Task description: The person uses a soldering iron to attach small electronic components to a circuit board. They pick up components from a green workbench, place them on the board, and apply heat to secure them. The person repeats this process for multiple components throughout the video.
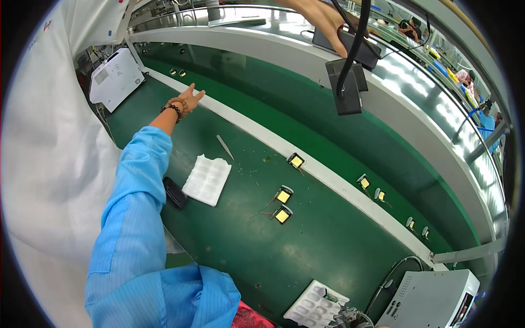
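Note:
My left hand (pixel 188 100), in a blue sleeve with a beaded bracelet at the wrist, reaches over the white rail (pixel 240 121) beside the green belt. Its fingers are spread, with nothing visible in them. Past the fingertips, two small yellow-faced parts (pixel 178 72) lie on the belt. Nearer my forearm are a white moulded tray (pixel 208 180), a slim pointed tool (pixel 225 147) and a black object (pixel 175 193). Two black-framed parts with yellow squares and thin leads (pixel 283 204) rest on the green bench; a similar part (pixel 296 160) sits at the rail. My right hand is out of view.
Another person's hand (pixel 326 24) enters from the top, at a black box (pixel 355 48) on the raised shelf. More yellow-faced parts (pixel 381 194) lie along the belt. White machines stand at far left (pixel 116 80) and near right (pixel 432 300); a second white tray (pixel 314 306) is at the front.

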Demonstrator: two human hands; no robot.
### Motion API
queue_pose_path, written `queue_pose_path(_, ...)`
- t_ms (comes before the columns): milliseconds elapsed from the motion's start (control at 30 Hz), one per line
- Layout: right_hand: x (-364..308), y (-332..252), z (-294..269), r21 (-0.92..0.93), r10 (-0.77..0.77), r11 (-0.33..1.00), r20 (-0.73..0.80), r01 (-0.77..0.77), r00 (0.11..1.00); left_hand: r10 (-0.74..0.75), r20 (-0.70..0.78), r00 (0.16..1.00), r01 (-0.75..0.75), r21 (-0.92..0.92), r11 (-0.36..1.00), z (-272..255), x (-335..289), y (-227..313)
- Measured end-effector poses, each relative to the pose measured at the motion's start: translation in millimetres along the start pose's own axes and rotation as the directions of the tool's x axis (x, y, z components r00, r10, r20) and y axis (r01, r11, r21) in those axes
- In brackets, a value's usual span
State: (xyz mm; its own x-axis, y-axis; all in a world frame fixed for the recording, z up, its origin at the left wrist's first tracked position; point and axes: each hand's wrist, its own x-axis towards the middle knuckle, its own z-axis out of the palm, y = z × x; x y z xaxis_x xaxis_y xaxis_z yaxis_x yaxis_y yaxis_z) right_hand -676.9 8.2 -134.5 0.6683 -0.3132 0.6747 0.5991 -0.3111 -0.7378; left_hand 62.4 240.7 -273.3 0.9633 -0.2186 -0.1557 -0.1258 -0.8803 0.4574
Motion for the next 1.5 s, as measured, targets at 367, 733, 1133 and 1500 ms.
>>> queue_pose_path(367,5.1,3.7,13.7,-0.028,-0.080,0.997,-0.242,0.075,0.967,0.373,0.217,0.902,-0.326,-0.223,0.919,58.7,-60.4,115.3)
queue_pose_path(733,-1.6,2.7,6.7,0.006,-0.135,0.990,-0.231,0.140,0.964,0.762,0.441,0.474,-0.842,-0.024,0.538,162.2,-173.2,203.2)
queue_pose_path(1133,-6.7,1.8,2.0,-0.058,-0.188,0.982,-0.333,0.179,0.924,0.855,0.397,0.333,-0.878,-0.201,0.435,204.1,-198.7,289.7)
queue_pose_path(1500,-4.1,-2.1,-4.8,-0.061,-0.146,0.989,-0.316,0.134,0.937,0.566,0.473,0.675,-0.671,0.076,0.737,272.2,-271.2,373.5)
